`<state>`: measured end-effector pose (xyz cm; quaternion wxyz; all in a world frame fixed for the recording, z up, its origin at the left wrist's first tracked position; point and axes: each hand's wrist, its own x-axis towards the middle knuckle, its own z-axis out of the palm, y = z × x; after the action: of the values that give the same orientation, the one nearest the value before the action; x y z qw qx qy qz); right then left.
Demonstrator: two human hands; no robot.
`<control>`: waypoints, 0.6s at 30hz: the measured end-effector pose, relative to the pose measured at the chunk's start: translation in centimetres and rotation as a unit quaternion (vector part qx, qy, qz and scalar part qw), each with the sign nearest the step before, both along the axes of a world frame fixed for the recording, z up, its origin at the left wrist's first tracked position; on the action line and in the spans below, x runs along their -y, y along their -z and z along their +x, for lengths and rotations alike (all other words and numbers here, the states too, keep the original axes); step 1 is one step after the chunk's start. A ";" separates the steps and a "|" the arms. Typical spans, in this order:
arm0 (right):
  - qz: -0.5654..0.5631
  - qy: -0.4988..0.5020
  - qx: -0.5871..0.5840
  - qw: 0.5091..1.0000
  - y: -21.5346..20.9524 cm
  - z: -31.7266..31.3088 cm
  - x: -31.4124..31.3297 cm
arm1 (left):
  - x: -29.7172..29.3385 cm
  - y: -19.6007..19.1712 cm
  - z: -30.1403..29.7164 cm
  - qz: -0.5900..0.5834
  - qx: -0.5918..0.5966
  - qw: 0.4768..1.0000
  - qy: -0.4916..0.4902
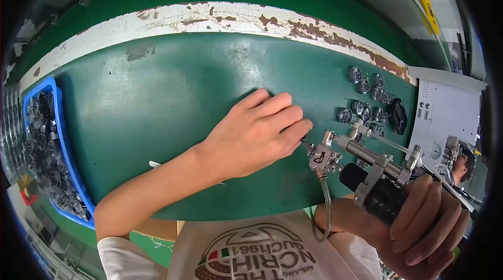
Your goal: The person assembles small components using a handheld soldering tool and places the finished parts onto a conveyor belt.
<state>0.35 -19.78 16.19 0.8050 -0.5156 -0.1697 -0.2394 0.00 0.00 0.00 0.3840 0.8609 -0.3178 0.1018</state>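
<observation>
My left hand (pixel 264 130) rests over the middle of the green bench, palm down with its fingers curled together. Whatever they pinch is hidden; only a small dark bit shows by the fingertips. Just right of them is the tip of a dispensing valve (pixel 374 162), a metal and black pneumatic tool with a clear hose (pixel 328 201) looping down from its block. My right hand (pixel 432 225) is wrapped round the valve's black rear end at the lower right. Beyond the valve, several small round clear-and-dark parts (pixel 344 116) lie on the bench.
A blue bin (pixel 64 138) full of dark small parts stands at the left. At the right are a black object (pixel 398 116) and a pale control box (pixel 445 115). A chipped white ledge (pixel 230 18) borders the far side. A small white strip (pixel 154 164) lies beside my left forearm.
</observation>
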 end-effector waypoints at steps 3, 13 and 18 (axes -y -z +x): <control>-0.269 -0.387 -0.018 0.882 -1.2 1.7 1.6 | 0.1 0.0 0.0 -0.003 -0.005 1.000 -0.001; 0.057 -0.142 0.075 0.985 -3.3 -1.6 0.7 | -0.6 -1.8 -0.2 0.041 0.010 0.999 -0.017; 0.054 -0.109 0.096 0.988 -3.4 -3.6 4.1 | -6.9 -9.2 -4.5 0.046 0.022 0.976 -0.214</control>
<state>-3.20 -23.90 19.56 0.8328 -0.4247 -0.2885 -0.2069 -4.46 6.95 9.23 0.3064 0.9231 -0.1390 0.1863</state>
